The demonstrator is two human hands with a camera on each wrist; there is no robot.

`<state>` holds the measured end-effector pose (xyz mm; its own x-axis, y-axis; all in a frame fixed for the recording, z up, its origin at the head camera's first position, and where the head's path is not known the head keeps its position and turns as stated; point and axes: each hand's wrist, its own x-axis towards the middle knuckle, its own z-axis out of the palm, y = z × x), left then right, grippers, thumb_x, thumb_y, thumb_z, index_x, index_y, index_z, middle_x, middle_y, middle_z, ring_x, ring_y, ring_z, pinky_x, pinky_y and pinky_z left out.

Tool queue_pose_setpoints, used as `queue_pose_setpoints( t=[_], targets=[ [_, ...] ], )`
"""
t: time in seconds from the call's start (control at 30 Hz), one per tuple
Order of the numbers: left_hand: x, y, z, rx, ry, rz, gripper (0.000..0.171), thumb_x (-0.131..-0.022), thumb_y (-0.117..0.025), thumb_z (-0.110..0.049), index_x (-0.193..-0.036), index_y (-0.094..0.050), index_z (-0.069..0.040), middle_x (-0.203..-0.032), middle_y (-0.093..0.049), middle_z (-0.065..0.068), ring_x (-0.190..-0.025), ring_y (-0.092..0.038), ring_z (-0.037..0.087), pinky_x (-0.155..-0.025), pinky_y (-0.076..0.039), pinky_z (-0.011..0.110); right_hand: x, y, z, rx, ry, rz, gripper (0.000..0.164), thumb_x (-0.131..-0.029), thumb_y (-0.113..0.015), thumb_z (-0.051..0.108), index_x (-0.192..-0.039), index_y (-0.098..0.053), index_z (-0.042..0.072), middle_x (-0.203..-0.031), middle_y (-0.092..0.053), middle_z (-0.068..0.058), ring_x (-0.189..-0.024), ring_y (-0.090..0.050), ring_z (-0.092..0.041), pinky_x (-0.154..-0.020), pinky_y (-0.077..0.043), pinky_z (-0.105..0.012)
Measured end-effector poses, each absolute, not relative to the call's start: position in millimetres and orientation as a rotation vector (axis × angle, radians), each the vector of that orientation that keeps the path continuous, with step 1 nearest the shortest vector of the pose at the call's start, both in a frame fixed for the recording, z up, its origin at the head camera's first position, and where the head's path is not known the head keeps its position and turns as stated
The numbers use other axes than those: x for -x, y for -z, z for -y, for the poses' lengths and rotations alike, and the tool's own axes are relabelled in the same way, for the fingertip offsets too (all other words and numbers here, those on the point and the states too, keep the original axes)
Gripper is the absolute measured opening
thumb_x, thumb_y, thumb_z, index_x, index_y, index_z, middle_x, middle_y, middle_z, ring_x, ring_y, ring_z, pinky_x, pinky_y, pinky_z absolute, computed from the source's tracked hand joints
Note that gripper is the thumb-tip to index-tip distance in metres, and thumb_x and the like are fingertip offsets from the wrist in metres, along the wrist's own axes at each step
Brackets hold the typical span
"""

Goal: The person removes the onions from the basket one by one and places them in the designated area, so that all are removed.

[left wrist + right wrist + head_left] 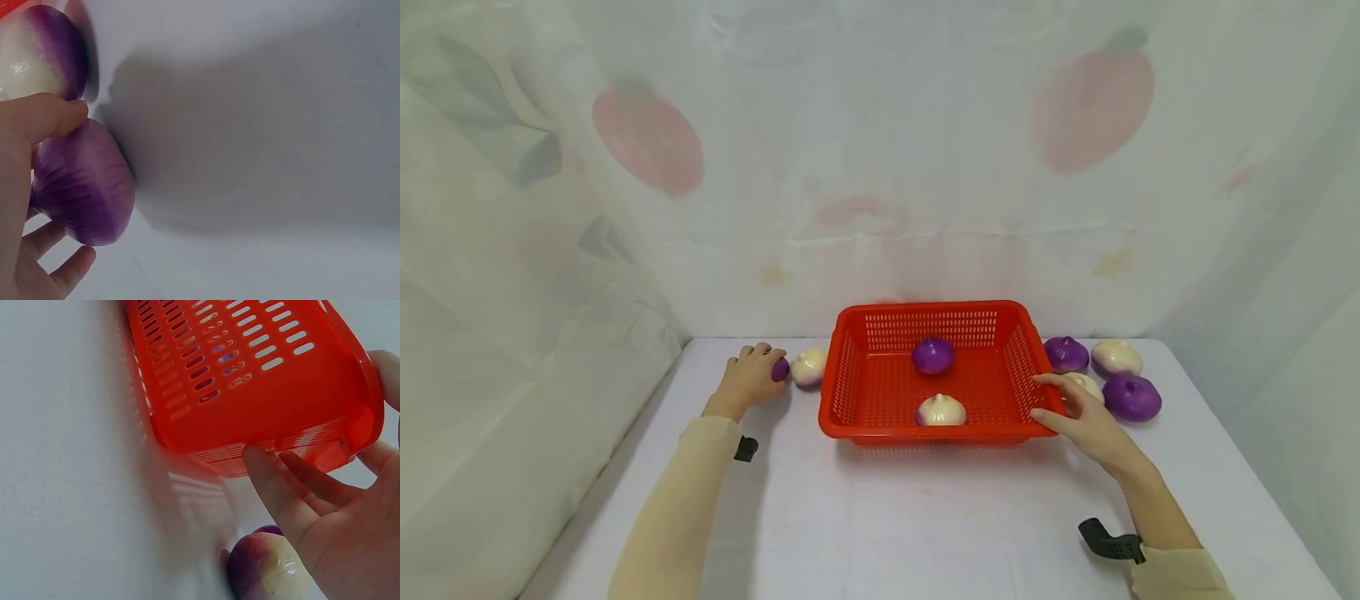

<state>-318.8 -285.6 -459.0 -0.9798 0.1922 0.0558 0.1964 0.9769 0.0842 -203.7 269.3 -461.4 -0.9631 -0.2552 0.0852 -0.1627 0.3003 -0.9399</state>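
- Right hand [1092, 423]: its grip is narrow, thumb and fingers about the right rim of a red rectangular perforated plastic basket [880, 432]. A light, steady hold should serve; a push could slide it.
- Left hand [749, 381]: its grip holds a glossy purple onion-shaped bulb [87, 187] at the left of the white surface [925, 517]. The step looks like taking this bulb up; smooth skin may slip, so even pressure around the widest part seems best.
- Just beside it, a round cream-and-purple bulb [808, 368] sits between left hand and basket, blocking a low sideways path.
- Inside the basket, a shiny cream bulb [942, 410] lies by the front wall, a round purple bulb [933, 356] farther back.
- By the right hand cluster a partly hidden cream bulb [1086, 385], a wide purple bulb [1132, 397], a pointed purple bulb [1066, 354] and a squat cream bulb [1117, 357].
- Behind hangs white fruit-printed cloth [925, 167].
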Motion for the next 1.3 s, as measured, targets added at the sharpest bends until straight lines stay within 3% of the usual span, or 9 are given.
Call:
queue_pose_setpoints(
  t=[0.27, 0.57, 1.3],
  targets=[
    [316.4, 445.6, 289.6, 0.357, 0.147, 3.034, 0.060, -0.086, -0.071, -0.034, -0.137, -0.058, -0.007, -0.137, -0.052, 0.023, -0.126, -0.045, 0.050, -0.093, -0.040, 0.069, 205.0, 460.2, -269.4, 0.404, 1.749, -2.492, 0.058, -0.099, -0.069, 0.024, -0.147, -0.045, 0.005, -0.144, -0.036, -0.019, -0.122, -0.050, -0.041, -0.084, -0.056, -0.025],
    [312.4, 420.8, 283.3, 0.438, 0.089, 3.001, 0.052, -0.091, -0.063, -0.027, -0.138, -0.058, -0.007, -0.138, -0.053, 0.021, -0.128, -0.046, 0.048, -0.096, -0.040, 0.068, 203.7, 459.9, -270.0, 0.391, 1.779, -2.459, 0.059, -0.099, -0.069, 0.023, -0.148, -0.044, 0.004, -0.144, -0.037, -0.019, -0.122, -0.051, -0.038, -0.085, -0.057, -0.026],
    [284.5, 375.2, 224.6, 0.708, 0.098, 2.777, 0.041, -0.093, -0.066, -0.022, -0.130, -0.064, -0.006, -0.130, -0.061, 0.017, -0.121, -0.056, 0.041, -0.095, -0.047, 0.060, 202.6, 462.1, -270.2, 0.413, 1.780, -2.448, 0.059, -0.099, -0.068, 0.022, -0.150, -0.042, 0.005, -0.148, -0.035, -0.021, -0.128, -0.047, -0.044, -0.086, -0.056, -0.025]
  ],
)
